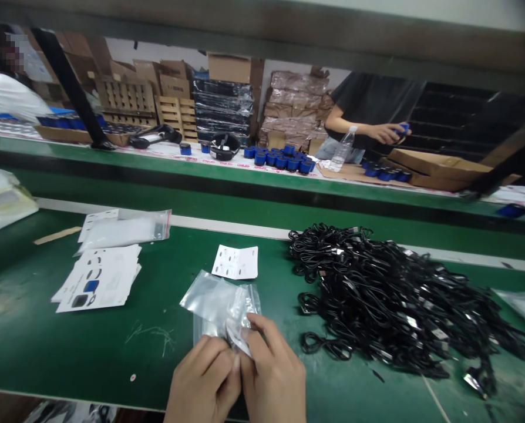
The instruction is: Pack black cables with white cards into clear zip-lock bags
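Observation:
My left hand and my right hand meet at the front edge of the green workbench. Both pinch the mouth of a clear zip bag, and a white folded card is partly inside it. A matching white card lies just beyond the bag. To the left are a stack of printed leaflets and further clear bags. A large tangled pile of black cables lies to the right of my right hand, not touching it.
Across a raised green shelf, a person in a dark shirt holds a blue item. Several blue round containers and a plastic water bottle stand there. Cardboard boxes and wrapped stacks fill the back.

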`<state>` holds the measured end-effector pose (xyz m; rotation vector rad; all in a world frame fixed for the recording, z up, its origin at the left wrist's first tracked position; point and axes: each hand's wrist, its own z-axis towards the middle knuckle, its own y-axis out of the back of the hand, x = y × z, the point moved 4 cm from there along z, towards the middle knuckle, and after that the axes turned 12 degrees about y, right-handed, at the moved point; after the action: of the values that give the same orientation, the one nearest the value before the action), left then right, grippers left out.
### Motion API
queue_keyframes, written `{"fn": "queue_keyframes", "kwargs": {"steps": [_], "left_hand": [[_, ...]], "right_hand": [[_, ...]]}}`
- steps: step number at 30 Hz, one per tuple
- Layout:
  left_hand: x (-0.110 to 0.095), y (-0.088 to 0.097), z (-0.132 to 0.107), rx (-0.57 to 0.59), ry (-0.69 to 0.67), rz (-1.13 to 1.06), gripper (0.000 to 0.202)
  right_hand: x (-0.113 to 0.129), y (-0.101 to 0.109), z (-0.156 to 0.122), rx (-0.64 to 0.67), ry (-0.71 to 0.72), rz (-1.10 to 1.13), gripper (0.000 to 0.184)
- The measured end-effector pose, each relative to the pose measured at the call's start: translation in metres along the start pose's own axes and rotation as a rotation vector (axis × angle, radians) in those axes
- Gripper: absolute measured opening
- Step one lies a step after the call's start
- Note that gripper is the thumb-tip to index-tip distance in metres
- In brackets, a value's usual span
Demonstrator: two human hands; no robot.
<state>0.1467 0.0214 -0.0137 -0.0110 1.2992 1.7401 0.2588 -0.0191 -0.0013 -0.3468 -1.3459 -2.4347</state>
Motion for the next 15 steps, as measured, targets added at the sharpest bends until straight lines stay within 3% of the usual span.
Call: {"fn": "queue_keyframes", "kwargs": {"steps": [3, 7, 9, 13, 15], "left_hand": [[0.001, 0.002, 0.002, 0.007, 0.014, -0.006, 0.023], [0.005, 0.003, 0.002, 0.011, 0.025, 0.0, 0.022], [0.004, 0.001, -0.001, 0.007, 0.0, 0.004, 0.021], [-0.002, -0.004, -0.009, 0.007, -0.063, 0.015, 0.018], [-0.004, -0.004, -0.01, 0.013, -0.08, 0.016, 0.019]], "right_hand": [[-0.005, -0.001, -0.002, 0.065, 0.049, 0.3, 0.039], [-0.011, -0.005, -0.012, 0.267, 0.099, 0.603, 0.046], [-0.014, -0.005, -0.015, 0.31, 0.087, 0.578, 0.039], [-0.011, 0.002, -0.012, 0.256, 0.128, 0.266, 0.032], [-0.009, 0.005, -0.01, 0.258, 0.159, 0.233, 0.028]]}}
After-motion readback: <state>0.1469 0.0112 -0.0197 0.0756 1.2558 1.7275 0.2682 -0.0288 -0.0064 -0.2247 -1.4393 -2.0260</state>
